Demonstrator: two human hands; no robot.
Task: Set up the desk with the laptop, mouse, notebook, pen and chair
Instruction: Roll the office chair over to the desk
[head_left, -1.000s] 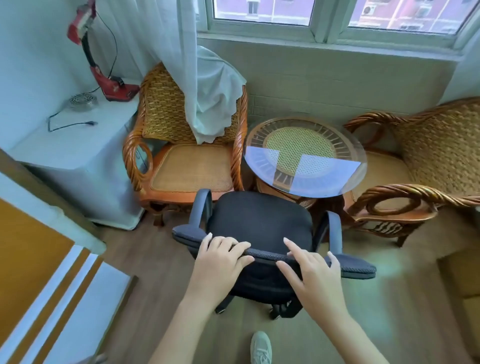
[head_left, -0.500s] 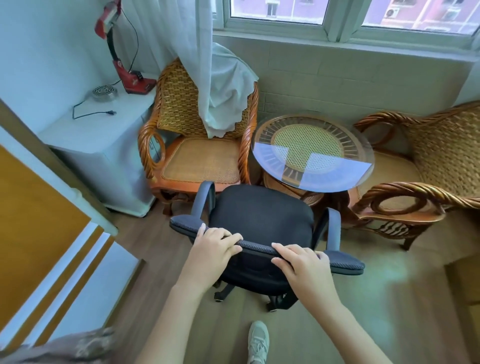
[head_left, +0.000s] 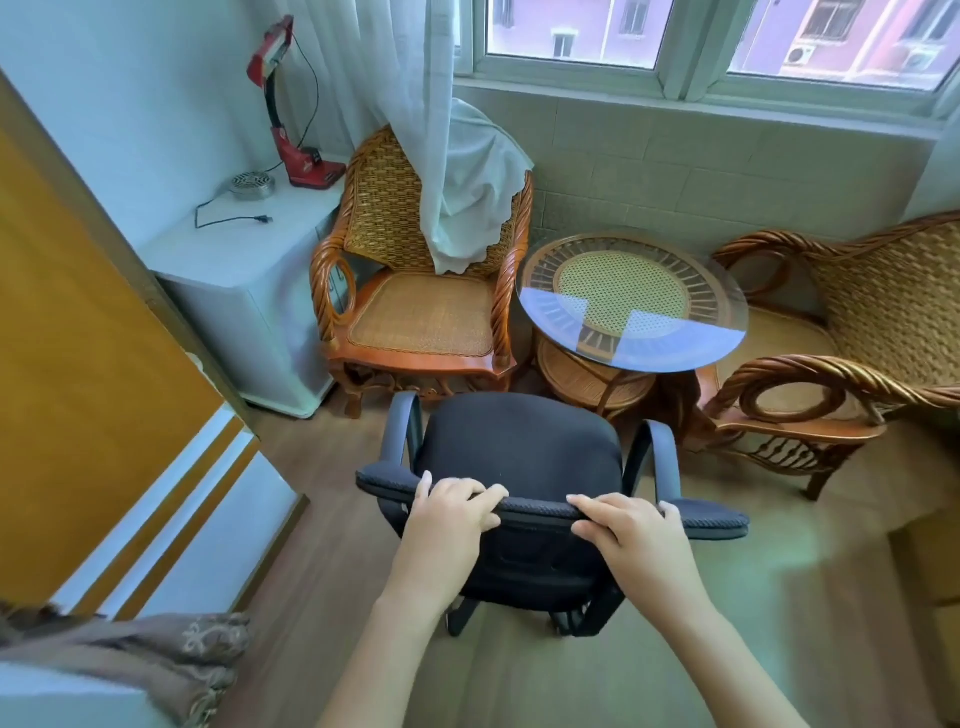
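Note:
A black office chair (head_left: 519, 447) with dark armrests stands on the wooden floor in front of me, its backrest toward me. My left hand (head_left: 447, 519) grips the top edge of the backrest on its left part, fingers curled over it. My right hand (head_left: 631, 535) grips the same edge further right. The chair's wheeled base shows only partly below the seat. No laptop, mouse, notebook, pen or desk is in view.
Just beyond the chair stand a rattan armchair (head_left: 421, 312) with a curtain (head_left: 457, 182) draped on it, a round glass-topped table (head_left: 634, 301) and a second rattan armchair (head_left: 841, 353). A white cabinet (head_left: 244, 270) carries a red lamp (head_left: 283, 119). An orange-and-white panel (head_left: 104, 389) runs along the left.
Both hands have closed around the backrest's top edge. The view has shifted so the chair and rattan furniture sit further right, and a brown cloth has appeared at bottom left.

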